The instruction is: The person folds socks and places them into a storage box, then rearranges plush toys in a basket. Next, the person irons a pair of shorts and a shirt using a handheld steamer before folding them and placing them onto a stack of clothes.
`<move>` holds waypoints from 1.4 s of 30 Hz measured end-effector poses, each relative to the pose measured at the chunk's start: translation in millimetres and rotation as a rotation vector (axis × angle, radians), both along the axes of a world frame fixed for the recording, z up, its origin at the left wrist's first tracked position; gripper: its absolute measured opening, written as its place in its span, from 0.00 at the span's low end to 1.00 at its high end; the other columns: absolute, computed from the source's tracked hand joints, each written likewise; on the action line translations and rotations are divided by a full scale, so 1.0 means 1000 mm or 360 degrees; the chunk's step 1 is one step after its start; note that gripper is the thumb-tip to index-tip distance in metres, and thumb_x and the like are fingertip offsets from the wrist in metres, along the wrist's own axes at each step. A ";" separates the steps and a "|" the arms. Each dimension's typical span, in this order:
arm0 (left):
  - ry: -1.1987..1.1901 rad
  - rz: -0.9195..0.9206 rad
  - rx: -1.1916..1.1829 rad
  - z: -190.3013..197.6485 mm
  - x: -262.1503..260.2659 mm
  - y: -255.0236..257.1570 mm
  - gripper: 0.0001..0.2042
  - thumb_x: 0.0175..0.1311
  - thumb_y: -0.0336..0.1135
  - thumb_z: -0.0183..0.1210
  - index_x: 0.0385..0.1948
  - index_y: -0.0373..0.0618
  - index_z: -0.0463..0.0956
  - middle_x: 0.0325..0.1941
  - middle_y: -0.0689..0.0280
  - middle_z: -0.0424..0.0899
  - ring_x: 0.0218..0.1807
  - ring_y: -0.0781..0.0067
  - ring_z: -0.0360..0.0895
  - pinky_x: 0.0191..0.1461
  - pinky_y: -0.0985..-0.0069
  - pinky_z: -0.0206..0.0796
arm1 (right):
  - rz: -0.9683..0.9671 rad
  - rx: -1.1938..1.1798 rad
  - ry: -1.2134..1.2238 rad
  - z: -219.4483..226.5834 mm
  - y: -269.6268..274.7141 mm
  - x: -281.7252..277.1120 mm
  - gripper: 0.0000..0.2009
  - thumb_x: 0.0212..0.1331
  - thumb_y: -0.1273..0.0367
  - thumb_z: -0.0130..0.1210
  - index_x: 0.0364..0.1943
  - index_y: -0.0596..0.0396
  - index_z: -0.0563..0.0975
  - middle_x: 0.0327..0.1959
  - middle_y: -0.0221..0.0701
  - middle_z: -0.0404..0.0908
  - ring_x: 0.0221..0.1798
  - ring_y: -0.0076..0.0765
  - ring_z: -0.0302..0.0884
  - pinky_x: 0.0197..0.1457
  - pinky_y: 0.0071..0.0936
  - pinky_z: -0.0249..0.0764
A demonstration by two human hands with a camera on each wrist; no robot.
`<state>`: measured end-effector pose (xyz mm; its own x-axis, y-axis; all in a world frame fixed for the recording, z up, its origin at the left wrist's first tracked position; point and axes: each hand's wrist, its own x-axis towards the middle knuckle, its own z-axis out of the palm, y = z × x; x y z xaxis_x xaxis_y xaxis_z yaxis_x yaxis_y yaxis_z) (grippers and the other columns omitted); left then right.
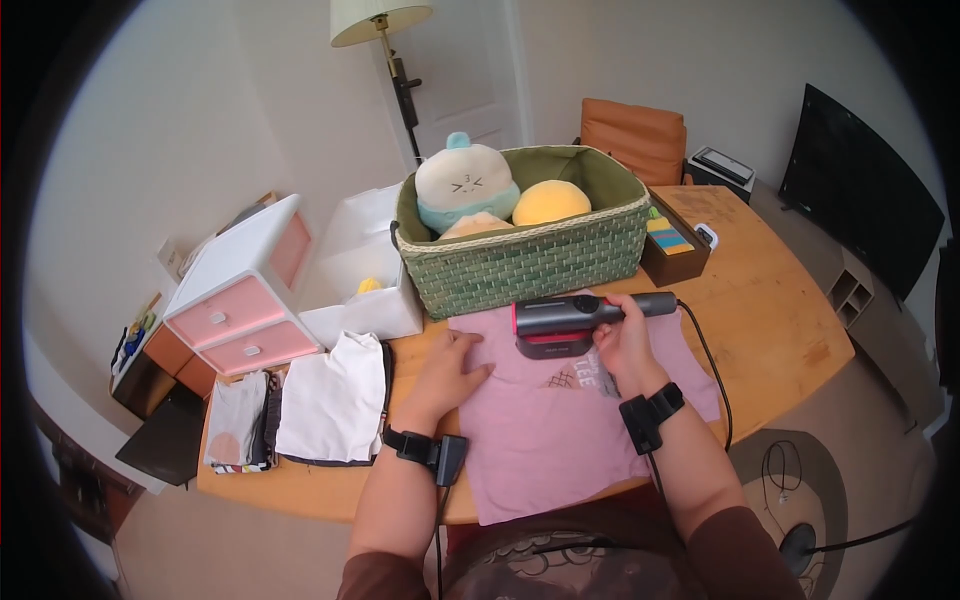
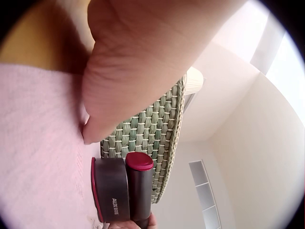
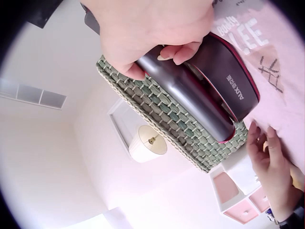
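Note:
A pink shirt (image 1: 540, 440) with a printed design lies spread on the table. My right hand (image 1: 625, 345) grips the handle of a dark grey handheld steam iron (image 1: 553, 345) with red trim, its plate side down at the upper part of the shirt. In the right wrist view, the fingers (image 3: 183, 51) curl round the iron's handle. My left hand (image 1: 443, 372) rests at the shirt's left edge with relaxed fingers and holds nothing. From the left wrist view, its fingertips (image 2: 90, 135) touch the pink cloth, with the iron (image 2: 114, 191) beyond them.
A green woven basket (image 1: 530, 265) with plush toys stands behind the shirt. Left of it are a white bin (image 1: 350, 270) and a pink-and-white drawer box (image 1: 240, 310). Folded clothes (image 1: 335, 405) lie at the left. The iron's black cord (image 1: 712, 360) runs down the right side.

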<state>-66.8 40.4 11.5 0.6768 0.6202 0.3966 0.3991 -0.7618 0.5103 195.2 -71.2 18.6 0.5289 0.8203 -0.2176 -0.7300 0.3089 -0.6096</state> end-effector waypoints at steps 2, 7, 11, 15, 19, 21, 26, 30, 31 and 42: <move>0.0048 0.0000 0.0028 0.002 0.001 -0.002 0.24 0.53 0.42 0.68 0.50 0.41 0.77 0.47 0.55 0.75 0.53 0.52 0.72 0.59 0.65 0.65 | -0.0246 -0.0019 0.0086 0.002 0.001 0.011 0.09 0.53 0.65 0.62 0.31 0.46 0.72 0.23 0.21 0.71 0.21 0.21 0.60 0.25 0.21 0.60; 0.0187 0.0051 0.0044 0.006 0.000 -0.005 0.32 0.49 0.51 0.70 0.54 0.43 0.76 0.54 0.53 0.74 0.59 0.49 0.68 0.65 0.61 0.59 | -0.0464 0.0021 0.0167 0.000 0.001 0.028 0.08 0.53 0.67 0.62 0.30 0.47 0.72 0.22 0.22 0.73 0.18 0.20 0.61 0.22 0.20 0.61; 0.0283 0.0077 0.0055 0.004 -0.001 -0.007 0.36 0.49 0.55 0.70 0.58 0.44 0.74 0.63 0.49 0.69 0.66 0.46 0.63 0.70 0.58 0.52 | -0.0399 -0.0029 0.0194 0.002 0.001 0.019 0.08 0.52 0.66 0.62 0.30 0.46 0.72 0.22 0.22 0.72 0.18 0.21 0.61 0.23 0.21 0.61; 0.0312 0.0105 0.0137 -0.002 -0.001 -0.004 0.31 0.55 0.53 0.66 0.59 0.46 0.73 0.65 0.49 0.68 0.67 0.46 0.62 0.71 0.58 0.51 | -0.0199 -0.0067 0.0183 -0.001 -0.001 -0.005 0.08 0.52 0.65 0.62 0.30 0.44 0.73 0.23 0.21 0.72 0.19 0.21 0.61 0.25 0.21 0.60; 0.0303 0.0093 0.0117 -0.003 -0.002 -0.001 0.25 0.62 0.46 0.61 0.59 0.48 0.73 0.65 0.51 0.68 0.66 0.47 0.62 0.71 0.58 0.52 | 0.0025 -0.0088 0.0140 -0.003 -0.002 -0.026 0.08 0.53 0.64 0.61 0.31 0.45 0.73 0.25 0.22 0.73 0.22 0.22 0.61 0.28 0.22 0.61; 0.0274 0.0121 0.0096 -0.004 -0.002 -0.002 0.21 0.65 0.41 0.57 0.59 0.50 0.73 0.65 0.53 0.69 0.66 0.47 0.63 0.70 0.57 0.52 | 0.0129 -0.0089 0.0110 -0.007 -0.002 -0.032 0.07 0.53 0.64 0.59 0.33 0.46 0.74 0.26 0.23 0.75 0.22 0.23 0.61 0.28 0.23 0.61; 0.0295 0.0117 0.0107 -0.004 -0.002 -0.002 0.20 0.66 0.40 0.55 0.59 0.50 0.72 0.65 0.54 0.69 0.66 0.47 0.63 0.70 0.58 0.53 | 0.0071 -0.0034 0.0093 -0.006 -0.001 -0.025 0.08 0.53 0.64 0.60 0.32 0.46 0.73 0.26 0.22 0.74 0.23 0.23 0.61 0.27 0.22 0.61; 0.0332 0.0102 0.0100 0.000 -0.002 -0.003 0.19 0.67 0.40 0.55 0.59 0.52 0.72 0.66 0.54 0.68 0.66 0.47 0.63 0.70 0.58 0.54 | -0.0158 -0.0019 0.0190 -0.004 0.001 -0.003 0.09 0.52 0.65 0.61 0.31 0.45 0.72 0.26 0.21 0.74 0.22 0.23 0.62 0.27 0.22 0.61; 0.0329 0.0103 0.0102 0.000 -0.002 -0.003 0.19 0.67 0.40 0.55 0.59 0.52 0.72 0.66 0.54 0.68 0.66 0.47 0.63 0.70 0.58 0.54 | -0.0227 -0.0028 0.0206 0.000 0.000 0.000 0.09 0.51 0.66 0.62 0.31 0.46 0.72 0.25 0.21 0.73 0.21 0.22 0.62 0.26 0.21 0.61; 0.0315 0.0108 0.0100 -0.003 -0.002 -0.003 0.20 0.67 0.40 0.55 0.60 0.52 0.72 0.66 0.54 0.68 0.66 0.47 0.63 0.70 0.58 0.54 | -0.0282 -0.0044 0.0222 0.001 0.000 -0.004 0.09 0.51 0.67 0.62 0.30 0.47 0.72 0.23 0.22 0.72 0.20 0.22 0.60 0.26 0.22 0.61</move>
<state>-69.3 37.6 8.7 0.7028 0.6454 0.2992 0.5386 -0.7575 0.3691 190.8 -71.1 19.1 0.6275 0.7099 -0.3198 -0.7436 0.4247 -0.5164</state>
